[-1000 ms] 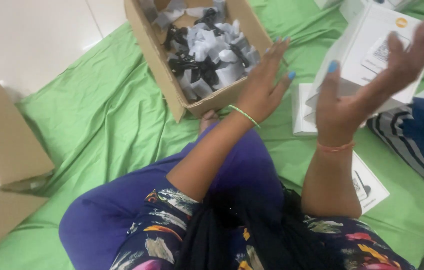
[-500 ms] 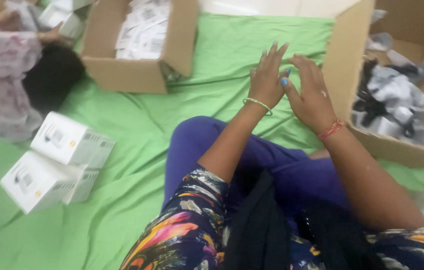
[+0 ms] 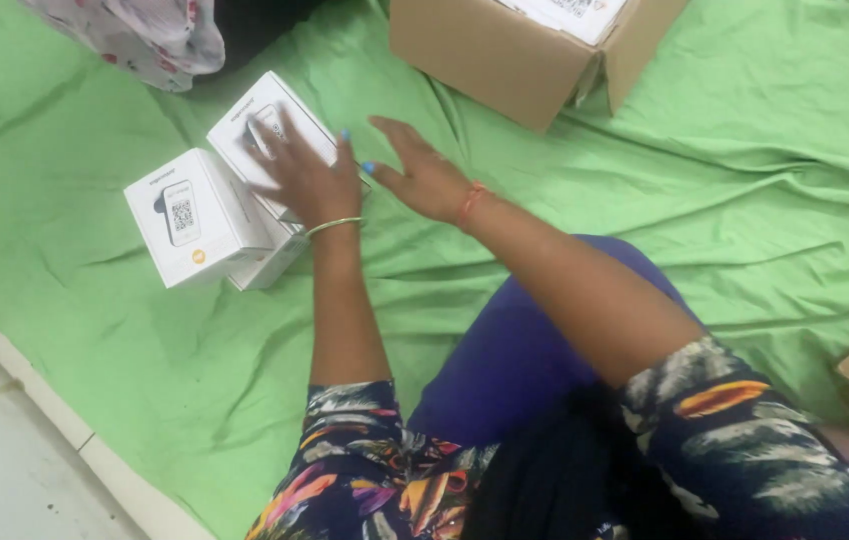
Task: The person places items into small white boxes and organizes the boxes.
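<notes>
Left hand (image 3: 303,175): fingers spread wide, palm down, resting flat on the top face of a white carton (image 3: 270,125) at upper left of the frame. It is not closed around the carton; no grip is formed. A thin bangle sits at the wrist.

Right hand (image 3: 423,175): open, fingers extended and loosely apart, hovering just beside the left hand toward the same carton. It holds nothing; whether it touches the carton's right edge cannot be told, as motion blur obscures the fingertips.

Step in hand, by judgement: reaching for and taking hold of the carton, at the contact stage only. The next move would call for both hands to close on opposite sides of the carton, since the flat palm alone gives no lift.

Surroundings: a second white carton (image 3: 193,215) lies just beside the first, to its lower left, with a third partly hidden beneath them. All rest on a green sheet (image 3: 95,330) spread over the floor. A brown cardboard box (image 3: 505,60) stands at upper centre, holding white packs. Another person's patterned garment (image 3: 145,35) shows at the top left corner.
</notes>
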